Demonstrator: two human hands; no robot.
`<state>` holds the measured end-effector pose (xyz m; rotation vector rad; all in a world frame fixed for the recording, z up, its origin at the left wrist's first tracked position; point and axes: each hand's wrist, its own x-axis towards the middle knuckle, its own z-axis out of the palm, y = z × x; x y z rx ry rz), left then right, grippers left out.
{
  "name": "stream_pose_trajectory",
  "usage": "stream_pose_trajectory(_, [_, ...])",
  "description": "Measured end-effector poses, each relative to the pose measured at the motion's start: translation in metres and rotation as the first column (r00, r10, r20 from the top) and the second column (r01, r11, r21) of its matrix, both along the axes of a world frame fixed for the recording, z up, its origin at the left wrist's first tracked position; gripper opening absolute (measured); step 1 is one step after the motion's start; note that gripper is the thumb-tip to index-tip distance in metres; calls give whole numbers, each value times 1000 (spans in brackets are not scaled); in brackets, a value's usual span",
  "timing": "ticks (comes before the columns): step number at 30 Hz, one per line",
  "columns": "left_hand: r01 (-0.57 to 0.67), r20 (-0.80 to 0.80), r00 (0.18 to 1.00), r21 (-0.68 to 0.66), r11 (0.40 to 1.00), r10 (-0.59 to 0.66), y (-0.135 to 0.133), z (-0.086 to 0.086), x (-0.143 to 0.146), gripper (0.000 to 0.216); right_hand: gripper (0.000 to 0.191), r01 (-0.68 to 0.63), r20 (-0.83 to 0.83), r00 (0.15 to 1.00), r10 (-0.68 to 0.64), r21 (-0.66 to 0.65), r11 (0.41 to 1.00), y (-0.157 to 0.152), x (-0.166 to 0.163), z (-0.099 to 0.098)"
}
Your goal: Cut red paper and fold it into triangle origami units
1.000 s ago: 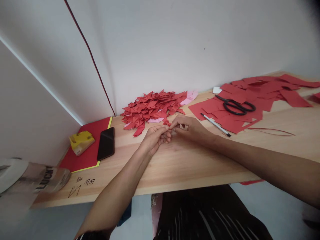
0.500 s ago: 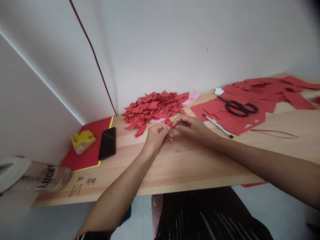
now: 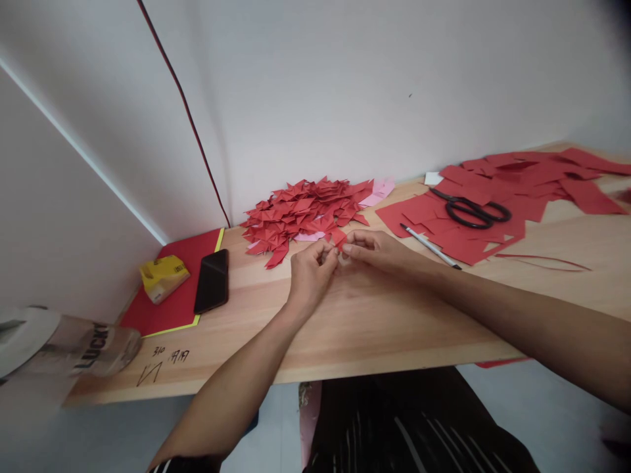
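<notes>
My left hand and my right hand meet over the wooden table, fingertips pinched together on a small folded red paper piece. Just behind the hands lies a heap of folded red paper triangles with a few pink ones at its right edge. Most of the held piece is hidden by my fingers.
Cut red paper sheets cover the right of the table, with black scissors and a pen on them. At the left a black phone and a yellow packet rest on a red folder. A clear bottle lies at the table's left end.
Both hands have lifted slightly and shifted a little toward the heap, still working the small red piece between the fingertips. Nothing else on the table has moved.
</notes>
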<state>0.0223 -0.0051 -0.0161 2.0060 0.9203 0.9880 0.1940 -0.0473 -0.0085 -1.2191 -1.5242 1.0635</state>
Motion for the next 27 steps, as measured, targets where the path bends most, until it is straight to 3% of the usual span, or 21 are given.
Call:
stream_pose_trajectory(4, [-27,-66,997,63,998,31,0,0,0,22,29,-10,9,1000,10,-7,1000,2,0,-5])
stream_pose_trajectory(12, [15,-41,999,-25,1000,-16,0,-2,-1,23,25,70,205,974,-100,151,986,3,4,-14])
stream_pose_trajectory(18, [22,-106,994,-44,999,-26,4,-3,1,21,25,109,254,957,-141,137,985,4,3,-15])
stream_pose_trajectory(27, [97,14,995,-254,962,-97,10,-14,2,18,21,33,320,944,-74,129,991,2,6,-9])
